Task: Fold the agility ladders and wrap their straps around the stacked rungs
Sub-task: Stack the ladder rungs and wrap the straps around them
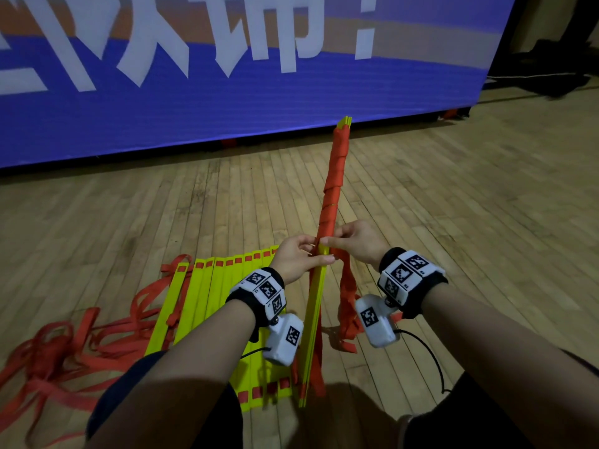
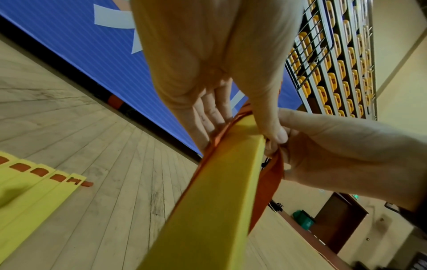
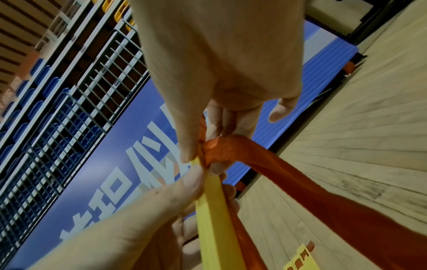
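Our left hand (image 1: 299,259) and right hand (image 1: 355,243), close together, both pinch the stacked rungs (image 1: 316,306) and orange strap (image 1: 332,176) at center, mid-wrap with the far half bound toward twelve o'clock; next, we judge, another snug turn nearer; a second ladder (image 1: 210,299) lies at eight o'clock; no containers appear.

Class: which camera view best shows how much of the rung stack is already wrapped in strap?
The head view: the rung stack shows whole, its far half wound in orange strap. Both wrist views show only bare yellow rungs near the fingers.
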A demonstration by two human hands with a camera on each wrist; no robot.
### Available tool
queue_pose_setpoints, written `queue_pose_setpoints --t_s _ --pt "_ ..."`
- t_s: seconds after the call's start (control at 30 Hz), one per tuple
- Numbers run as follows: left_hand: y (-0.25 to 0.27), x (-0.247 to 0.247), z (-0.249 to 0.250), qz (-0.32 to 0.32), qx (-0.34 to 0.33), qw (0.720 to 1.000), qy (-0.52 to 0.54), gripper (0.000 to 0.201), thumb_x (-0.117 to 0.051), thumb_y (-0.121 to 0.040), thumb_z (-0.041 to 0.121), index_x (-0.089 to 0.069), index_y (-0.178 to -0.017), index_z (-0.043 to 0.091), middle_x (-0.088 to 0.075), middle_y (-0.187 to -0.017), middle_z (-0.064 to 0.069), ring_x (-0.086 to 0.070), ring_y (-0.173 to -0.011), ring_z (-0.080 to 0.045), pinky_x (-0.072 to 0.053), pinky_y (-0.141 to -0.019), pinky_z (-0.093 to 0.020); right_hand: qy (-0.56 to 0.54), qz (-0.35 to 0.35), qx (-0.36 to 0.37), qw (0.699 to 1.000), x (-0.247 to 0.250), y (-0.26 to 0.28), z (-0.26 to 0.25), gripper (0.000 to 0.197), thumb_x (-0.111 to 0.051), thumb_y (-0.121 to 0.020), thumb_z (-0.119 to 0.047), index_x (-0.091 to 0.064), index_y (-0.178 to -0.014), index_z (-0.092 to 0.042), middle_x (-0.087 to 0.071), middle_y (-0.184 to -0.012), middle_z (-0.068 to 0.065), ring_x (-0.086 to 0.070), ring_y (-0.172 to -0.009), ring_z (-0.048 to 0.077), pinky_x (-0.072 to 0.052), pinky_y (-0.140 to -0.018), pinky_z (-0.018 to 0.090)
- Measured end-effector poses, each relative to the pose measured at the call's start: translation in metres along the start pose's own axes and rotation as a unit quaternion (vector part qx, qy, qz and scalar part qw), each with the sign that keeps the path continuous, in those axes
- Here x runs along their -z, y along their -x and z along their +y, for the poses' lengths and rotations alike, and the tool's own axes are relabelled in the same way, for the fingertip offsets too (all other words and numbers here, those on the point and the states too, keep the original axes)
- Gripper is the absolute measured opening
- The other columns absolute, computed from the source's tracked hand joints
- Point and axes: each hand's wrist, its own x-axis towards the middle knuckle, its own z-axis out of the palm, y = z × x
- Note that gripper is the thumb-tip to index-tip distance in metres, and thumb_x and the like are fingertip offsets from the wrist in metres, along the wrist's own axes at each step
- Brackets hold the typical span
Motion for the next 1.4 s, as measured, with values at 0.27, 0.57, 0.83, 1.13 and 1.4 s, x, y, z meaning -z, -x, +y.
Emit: queue_pose_setpoints --t_s 0.27,0.57,0.83,1.13,1.4 --pt "0.005 0.006 0.006 -0.046 0.038 0.996 0.062 0.032 -0.062 -0.087 -0.005 -0.053 -0.108 0.017 -0.056 -0.100 -0.007 -0.062 -0.077 -0.015 -0.053 -0.054 -0.022 -0.064 0.000 -0.024 0.998 0.006 -0.003 0.007 0.018 -0.070 -0.084 -0.017 -0.067 -0.069 -0.010 -0.064 -0.062 0.006 -0.057 -0.056 0.013 -0.048 -0.069 0.026" --pt "0.001 0.005 0.003 0.022 0.034 0.999 0.037 0.024 -0.069 -0.083 0.000 -0.060 -0.103 0.010 -0.060 -0.098 -0.004 -0.060 -0.079 -0.016 -0.051 -0.062 -0.023 -0.106 0.021 -0.045 0.993 0.004 -0.004 0.006 0.011 -0.068 -0.085 -0.006 -0.062 -0.075 -0.006 -0.062 -0.061 0.005 -0.057 -0.041 0.004 -0.047 -0.045 0.016" --pt "0.000 0.005 0.001 0.056 0.012 0.998 0.031 0.027 -0.070 -0.081 -0.003 -0.056 -0.103 0.006 -0.065 -0.091 -0.009 -0.061 -0.075 -0.019 -0.049 -0.061 -0.022 -0.092 0.008 -0.054 0.994 0.002 -0.006 0.007 0.012 -0.062 -0.089 -0.005 -0.062 -0.094 0.006 -0.066 -0.072 0.010 -0.060 -0.045 0.005 -0.051 -0.051 0.017" --pt "0.001 -0.004 0.003 0.055 -0.060 0.995 -0.057 0.031 -0.076 -0.074 -0.001 -0.051 -0.080 0.016 -0.058 -0.078 0.003 -0.055 -0.073 -0.006 -0.048 -0.060 -0.019 -0.022 0.049 -0.078 0.995 -0.005 -0.007 0.005 0.033 -0.079 -0.076 -0.032 -0.067 -0.074 -0.001 -0.065 -0.063 0.008 -0.064 -0.053 0.013 -0.052 -0.057 0.027" --pt "0.006 -0.004 0.010 -0.064 -0.027 0.996 0.049 0.030 -0.065 -0.084 -0.005 -0.043 -0.089 0.015 -0.068 -0.070 0.004 -0.065 -0.059 -0.003 -0.050 -0.054 -0.018 0.019 0.068 -0.082 0.994 -0.006 -0.003 0.003 0.042 -0.079 -0.069 -0.047 -0.065 -0.065 -0.008 -0.066 -0.063 0.006 -0.063 -0.060 0.018 -0.052 -0.069 0.035"
